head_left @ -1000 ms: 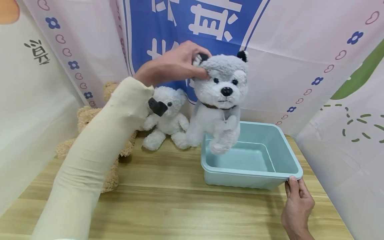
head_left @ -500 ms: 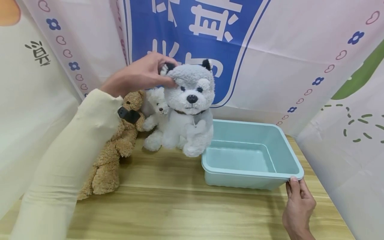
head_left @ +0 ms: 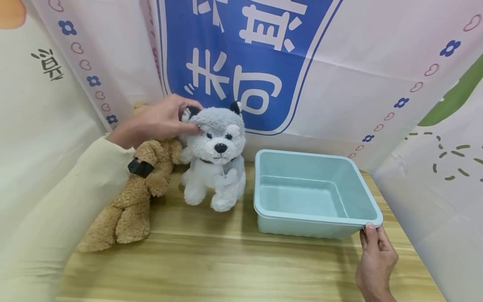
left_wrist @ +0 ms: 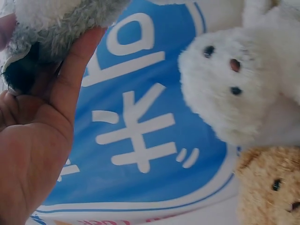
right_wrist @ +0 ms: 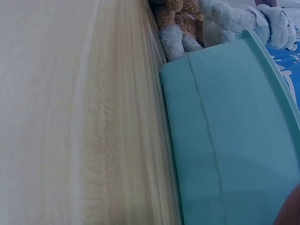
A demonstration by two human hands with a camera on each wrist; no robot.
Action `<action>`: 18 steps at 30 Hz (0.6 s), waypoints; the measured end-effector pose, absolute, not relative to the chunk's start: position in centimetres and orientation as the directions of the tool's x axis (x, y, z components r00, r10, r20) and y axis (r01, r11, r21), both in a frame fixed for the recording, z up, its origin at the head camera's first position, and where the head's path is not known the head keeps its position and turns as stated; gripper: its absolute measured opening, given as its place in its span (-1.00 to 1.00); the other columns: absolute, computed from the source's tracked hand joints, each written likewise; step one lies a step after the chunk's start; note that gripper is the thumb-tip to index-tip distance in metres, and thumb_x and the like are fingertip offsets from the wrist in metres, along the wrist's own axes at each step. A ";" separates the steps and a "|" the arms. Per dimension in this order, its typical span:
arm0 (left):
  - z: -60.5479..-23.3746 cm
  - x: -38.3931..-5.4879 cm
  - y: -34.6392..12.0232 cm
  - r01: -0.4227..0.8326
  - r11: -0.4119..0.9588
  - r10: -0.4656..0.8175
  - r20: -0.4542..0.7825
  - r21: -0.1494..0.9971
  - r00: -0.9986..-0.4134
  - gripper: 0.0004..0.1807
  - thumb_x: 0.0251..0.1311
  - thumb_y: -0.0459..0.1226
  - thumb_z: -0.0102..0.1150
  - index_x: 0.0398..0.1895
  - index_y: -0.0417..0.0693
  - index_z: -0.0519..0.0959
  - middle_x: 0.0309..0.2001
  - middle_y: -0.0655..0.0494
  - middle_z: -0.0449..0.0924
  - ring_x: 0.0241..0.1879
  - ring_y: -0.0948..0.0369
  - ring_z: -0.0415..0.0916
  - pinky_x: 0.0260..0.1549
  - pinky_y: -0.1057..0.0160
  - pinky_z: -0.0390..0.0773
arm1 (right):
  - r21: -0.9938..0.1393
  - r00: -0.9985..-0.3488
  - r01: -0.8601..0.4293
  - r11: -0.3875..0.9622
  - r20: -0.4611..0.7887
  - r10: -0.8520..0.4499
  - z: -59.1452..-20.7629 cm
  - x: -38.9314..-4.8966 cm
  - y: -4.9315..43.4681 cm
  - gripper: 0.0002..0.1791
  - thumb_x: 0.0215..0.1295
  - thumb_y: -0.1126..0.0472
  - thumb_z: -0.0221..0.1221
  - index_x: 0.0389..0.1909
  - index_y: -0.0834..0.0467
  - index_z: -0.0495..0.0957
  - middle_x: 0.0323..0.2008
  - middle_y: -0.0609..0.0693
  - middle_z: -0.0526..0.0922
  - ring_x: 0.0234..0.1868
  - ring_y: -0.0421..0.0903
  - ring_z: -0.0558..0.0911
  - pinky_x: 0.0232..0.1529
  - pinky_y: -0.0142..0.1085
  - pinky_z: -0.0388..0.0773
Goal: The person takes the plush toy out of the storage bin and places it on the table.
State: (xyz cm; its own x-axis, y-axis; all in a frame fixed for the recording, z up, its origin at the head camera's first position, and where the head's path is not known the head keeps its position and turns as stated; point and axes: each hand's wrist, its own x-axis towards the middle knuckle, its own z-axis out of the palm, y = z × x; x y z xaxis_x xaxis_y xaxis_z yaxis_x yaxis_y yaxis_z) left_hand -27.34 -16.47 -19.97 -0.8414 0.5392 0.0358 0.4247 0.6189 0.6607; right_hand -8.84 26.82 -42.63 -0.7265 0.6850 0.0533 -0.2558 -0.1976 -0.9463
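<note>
My left hand [head_left: 162, 119] grips a grey-and-white plush husky [head_left: 219, 147] by the side of its head, at the black ear. Thumb in front, it holds the toy upright, with the feet close over the wooden table left of a light teal bin [head_left: 317, 219]. In the left wrist view, the husky [left_wrist: 51, 21] appears upside down above my palm. My right hand [head_left: 377, 260] pinches the bin's front right corner, thumb on the rim and fingers below. A white plush toy [left_wrist: 229, 84] is mostly hidden behind the husky in the head view.
Brown plush bears [head_left: 132, 218] sit at the left of the table [head_left: 234, 268], partly covered by my left arm. Behind everything hangs a cloth with a blue sign [head_left: 241, 63]. More printed cloth [head_left: 445, 167] closes off the right side.
My left hand has carried the husky from over the bin's left edge leftward and down, in front of the white plush toy. My right hand has kept its hold on the bin.
</note>
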 end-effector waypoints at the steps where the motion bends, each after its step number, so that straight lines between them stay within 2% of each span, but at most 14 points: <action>1: -20.3 -27.3 -16.7 0.428 0.622 0.538 0.039 0.656 -0.842 -0.63 0.18 -0.30 0.28 0.08 0.03 0.58 -0.27 -0.02 0.65 -0.67 0.25 0.35 -0.78 0.31 0.43 | -0.946 -0.727 -0.256 -0.199 0.052 0.684 -42.7 -8.8 26.8 -0.39 0.44 0.12 0.10 0.44 0.14 0.20 0.50 0.11 0.13 0.46 -0.04 0.22 0.16 -0.56 0.41; 7: -22.2 -27.2 -18.1 0.458 0.629 0.535 0.078 0.628 -0.841 -0.66 0.16 -0.28 0.31 0.03 0.02 0.61 -0.48 0.04 0.53 -0.72 0.30 0.21 -0.81 0.35 0.32 | -0.935 -0.720 -0.288 -0.209 0.067 0.691 -42.7 -8.8 26.7 -0.38 0.43 0.14 0.12 0.43 0.18 0.21 0.49 0.14 0.15 0.45 -0.07 0.26 0.13 -0.57 0.44; 13: -24.3 -26.8 -19.3 0.507 0.620 0.554 0.124 0.599 -0.823 -0.69 0.12 -0.34 0.32 -0.02 -0.06 0.63 -0.42 0.02 0.60 -0.69 0.26 0.29 -0.79 0.36 0.36 | -0.939 -0.719 -0.278 -0.204 0.062 0.692 -42.7 -8.8 26.7 -0.40 0.43 0.13 0.12 0.42 0.16 0.23 0.48 0.15 0.18 0.44 -0.07 0.28 0.15 -0.56 0.44; 18: -25.8 -26.5 -19.8 0.496 0.622 0.563 0.094 0.606 -0.821 -0.71 0.13 -0.35 0.30 -0.05 -0.09 0.62 -0.41 -0.01 0.60 -0.68 0.22 0.36 -0.77 0.31 0.45 | -0.939 -0.714 -0.278 -0.202 0.062 0.697 -42.8 -8.8 26.7 -0.42 0.44 0.14 0.11 0.42 0.16 0.24 0.47 0.17 0.18 0.45 -0.04 0.27 0.13 -0.56 0.45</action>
State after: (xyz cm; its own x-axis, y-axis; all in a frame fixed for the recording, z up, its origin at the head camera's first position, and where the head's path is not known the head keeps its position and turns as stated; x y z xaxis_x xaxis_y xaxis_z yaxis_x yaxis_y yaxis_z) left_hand -26.45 -19.83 -25.83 -0.8214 0.5626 0.0939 0.4956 0.6225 0.6058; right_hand -8.84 26.71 -42.77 -0.7141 0.6973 0.0616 -0.2778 -0.2016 -0.9392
